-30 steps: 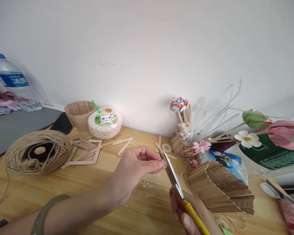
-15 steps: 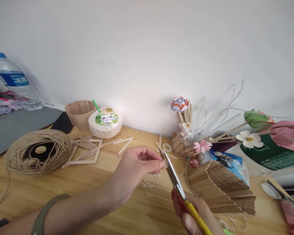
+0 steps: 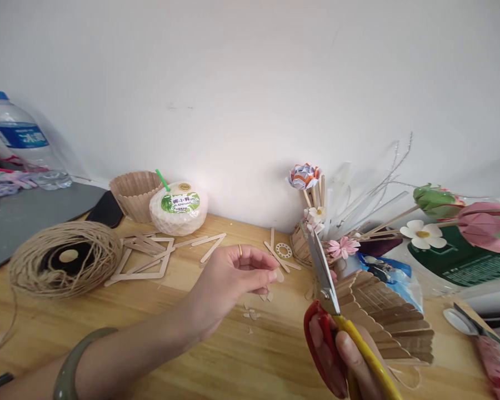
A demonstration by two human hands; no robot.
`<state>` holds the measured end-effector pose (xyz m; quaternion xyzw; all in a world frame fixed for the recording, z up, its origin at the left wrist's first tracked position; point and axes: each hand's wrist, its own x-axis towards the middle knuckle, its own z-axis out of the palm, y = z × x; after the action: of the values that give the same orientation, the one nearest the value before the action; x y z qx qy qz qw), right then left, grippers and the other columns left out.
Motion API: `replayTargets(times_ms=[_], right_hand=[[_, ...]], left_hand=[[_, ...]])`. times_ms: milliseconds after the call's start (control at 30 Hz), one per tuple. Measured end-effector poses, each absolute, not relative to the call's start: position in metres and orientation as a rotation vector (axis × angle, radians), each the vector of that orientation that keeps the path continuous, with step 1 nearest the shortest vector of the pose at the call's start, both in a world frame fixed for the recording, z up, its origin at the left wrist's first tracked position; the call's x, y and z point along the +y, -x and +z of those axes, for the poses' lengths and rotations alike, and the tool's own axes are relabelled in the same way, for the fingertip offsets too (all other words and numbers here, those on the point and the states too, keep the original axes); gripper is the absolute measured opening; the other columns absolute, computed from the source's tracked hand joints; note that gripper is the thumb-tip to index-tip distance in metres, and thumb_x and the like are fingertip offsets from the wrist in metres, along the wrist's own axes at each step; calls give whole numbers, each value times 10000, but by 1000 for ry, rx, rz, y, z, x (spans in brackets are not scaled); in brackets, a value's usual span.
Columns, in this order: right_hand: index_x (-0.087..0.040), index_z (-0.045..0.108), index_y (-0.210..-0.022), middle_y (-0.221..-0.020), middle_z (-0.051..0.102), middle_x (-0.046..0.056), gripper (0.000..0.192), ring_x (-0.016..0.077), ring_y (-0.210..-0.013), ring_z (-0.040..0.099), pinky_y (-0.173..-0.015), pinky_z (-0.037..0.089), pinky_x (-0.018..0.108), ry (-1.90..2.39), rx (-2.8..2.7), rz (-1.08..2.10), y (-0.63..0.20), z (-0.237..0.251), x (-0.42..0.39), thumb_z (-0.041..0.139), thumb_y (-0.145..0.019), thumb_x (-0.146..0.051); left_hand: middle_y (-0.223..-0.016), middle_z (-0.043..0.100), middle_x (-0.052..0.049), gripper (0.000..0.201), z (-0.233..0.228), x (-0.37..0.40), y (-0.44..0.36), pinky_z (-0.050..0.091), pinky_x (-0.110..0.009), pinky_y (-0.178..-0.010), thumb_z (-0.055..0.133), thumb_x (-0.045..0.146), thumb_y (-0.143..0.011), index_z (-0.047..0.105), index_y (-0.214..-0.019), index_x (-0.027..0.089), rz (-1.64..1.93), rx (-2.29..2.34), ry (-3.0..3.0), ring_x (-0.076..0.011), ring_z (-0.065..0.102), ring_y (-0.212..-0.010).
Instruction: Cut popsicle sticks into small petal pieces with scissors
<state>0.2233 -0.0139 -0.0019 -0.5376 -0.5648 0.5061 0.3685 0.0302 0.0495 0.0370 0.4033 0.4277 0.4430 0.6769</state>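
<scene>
I am pinching a small wooden piece [image 3: 278, 274] between thumb and fingertips of my left hand [image 3: 229, 280], holding it clear of the table so its edge is facing the blades. My right hand [image 3: 341, 358] is gripping the scissors [image 3: 329, 294] by their red and yellow handles, blades pressed together and pointing up, just right of the piece and apart from it. Offcuts [image 3: 252, 315] are lying on the wooden table [image 3: 150, 316] below. A twine ball [image 3: 62, 261] is sitting far left, a stick fan [image 3: 383, 316] right, against a white wall [image 3: 250, 83].

Bare table [image 3: 216, 355] between hands — stick fan [image 3: 383, 316] (right) and twine [image 3: 64, 258] flank it.
</scene>
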Motion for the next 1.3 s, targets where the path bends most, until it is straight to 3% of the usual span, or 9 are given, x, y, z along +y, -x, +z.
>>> replayTargets(times_ms=[167,367,567,900,1300], right_hand=[[-221,444,-517,-417,359,-27,529,136,-450,322,-398,250,244,1284,-1362,1292,-229,-7,-8,416,-794,-671],[-225,400,-483,-431,356,-26,524,127,-437,302,-406,257,255,1194,-1421,1274,-234,-6,-5,374,-860,-588],[-209,381,-423,-448,354,-32,574,88,-383,290,-362,239,241,1237,-1431,1275,-237,-12,-3,378,-869,-570],[-211,390,-502,-436,351,-47,510,89,-381,274,-342,246,216,1210,-1403,1294,-238,-15,-4,400,-858,-576],[-223,385,-427,-434,350,-9,548,144,-489,349,-392,270,243,1181,-1471,1233,-236,-10,-3,390,-873,-541]], left_hand=[[-746,691,-26,85,28,58,-27,482,-236,-629,688,192,-637,705,-715,162,923,969,-1034,-137,599,-718],[-662,648,-9,138,1,74,-21,451,-236,-621,694,266,-626,646,-685,152,750,1102,-1316,-127,576,-645],[-625,666,-23,99,-29,82,-20,415,-246,-570,659,250,-596,655,-625,155,544,1227,-1589,-175,600,-629],[-669,707,-29,152,-53,84,-26,434,-260,-631,582,229,-639,711,-667,155,520,1307,-1735,-194,624,-674],[-846,731,-65,240,-32,100,-7,458,-295,-721,580,317,-707,720,-823,159,594,1356,-1784,-222,647,-803]])
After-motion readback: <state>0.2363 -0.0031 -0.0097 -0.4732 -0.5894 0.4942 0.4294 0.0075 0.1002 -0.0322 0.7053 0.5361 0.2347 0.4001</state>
